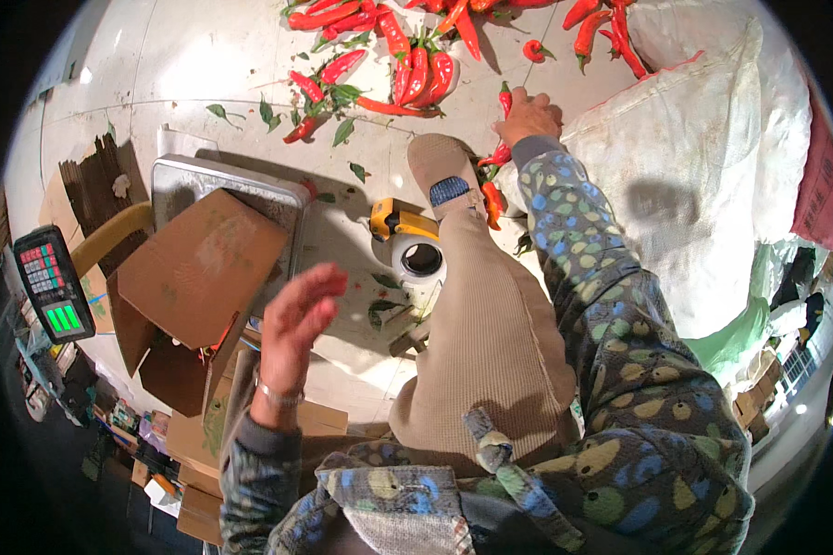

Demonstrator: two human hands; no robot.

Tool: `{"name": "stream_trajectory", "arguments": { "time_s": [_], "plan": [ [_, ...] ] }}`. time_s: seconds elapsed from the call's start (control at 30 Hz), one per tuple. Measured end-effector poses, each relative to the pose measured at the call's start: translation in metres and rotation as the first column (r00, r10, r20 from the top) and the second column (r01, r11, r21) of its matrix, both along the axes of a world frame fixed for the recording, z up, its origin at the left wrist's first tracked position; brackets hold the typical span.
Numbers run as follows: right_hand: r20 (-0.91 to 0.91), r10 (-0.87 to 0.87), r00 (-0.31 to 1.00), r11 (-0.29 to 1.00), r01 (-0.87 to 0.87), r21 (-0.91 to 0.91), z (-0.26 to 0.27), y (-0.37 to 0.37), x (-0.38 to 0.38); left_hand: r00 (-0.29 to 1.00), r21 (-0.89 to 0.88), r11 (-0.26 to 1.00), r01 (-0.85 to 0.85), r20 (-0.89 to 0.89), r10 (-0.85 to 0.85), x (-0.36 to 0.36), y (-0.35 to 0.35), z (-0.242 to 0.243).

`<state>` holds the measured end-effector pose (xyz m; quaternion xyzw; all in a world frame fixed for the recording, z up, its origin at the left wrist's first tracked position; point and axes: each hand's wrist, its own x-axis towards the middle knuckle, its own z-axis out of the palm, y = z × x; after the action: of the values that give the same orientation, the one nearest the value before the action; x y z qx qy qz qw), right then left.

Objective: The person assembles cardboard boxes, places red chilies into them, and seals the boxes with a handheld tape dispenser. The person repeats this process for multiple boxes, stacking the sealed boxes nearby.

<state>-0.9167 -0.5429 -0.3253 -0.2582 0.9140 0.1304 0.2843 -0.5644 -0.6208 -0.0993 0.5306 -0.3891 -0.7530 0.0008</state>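
Note:
My right hand (532,116) reaches down to the pale floor with its fingers curled. A small red chili pepper (505,98) lies against the thumb side, and I cannot tell whether the fingers hold it. Another red chili (498,155) is by the wrist, near my beige shoe (439,156). Slightly blurred, my left hand (304,322) hovers with nothing visible in it, to the right of an open cardboard box (201,267). That box tilts on a metal platform scale (232,170), with a few red bits inside. Beyond my foot spreads a pile of red chilies (416,73).
A yellow tape dispenser (406,223) with a tape roll (422,260) sits left of my leg. The scale's keypad display (54,284) stands far left. White woven sacks (666,173) fill the right side. Loose green leaves (343,132) litter the floor.

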Motion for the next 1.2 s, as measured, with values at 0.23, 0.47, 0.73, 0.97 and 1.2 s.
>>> {"name": "stream_trajectory", "arguments": {
  "time_s": [0.23,0.47,0.73,0.97,1.2],
  "plan": [
    [0.089,-0.296,0.951,0.942,0.306,-0.136,-0.008,-0.005,0.010,0.949,0.126,0.960,-0.252,-0.164,0.271,-0.085,-0.020,-0.077],
    [0.286,0.273,0.918,0.386,0.167,-0.907,0.110,-0.033,0.087,0.930,0.055,0.998,0.012,-0.368,0.009,-0.131,-0.044,-0.054],
    [0.885,0.291,0.363,0.279,0.853,-0.442,0.116,0.108,0.125,0.992,0.130,0.986,-0.102,-0.062,0.110,-0.099,-0.030,-0.093],
    [0.272,-0.674,0.687,0.364,0.629,-0.687,-0.065,0.289,0.121,0.948,0.071,0.945,-0.318,0.012,0.318,-0.040,-0.023,-0.096],
    [0.461,-0.788,0.407,0.310,0.910,-0.274,-0.036,0.279,0.120,0.916,0.146,0.914,-0.380,-0.076,0.393,-0.018,-0.002,-0.091]
  ]
}}
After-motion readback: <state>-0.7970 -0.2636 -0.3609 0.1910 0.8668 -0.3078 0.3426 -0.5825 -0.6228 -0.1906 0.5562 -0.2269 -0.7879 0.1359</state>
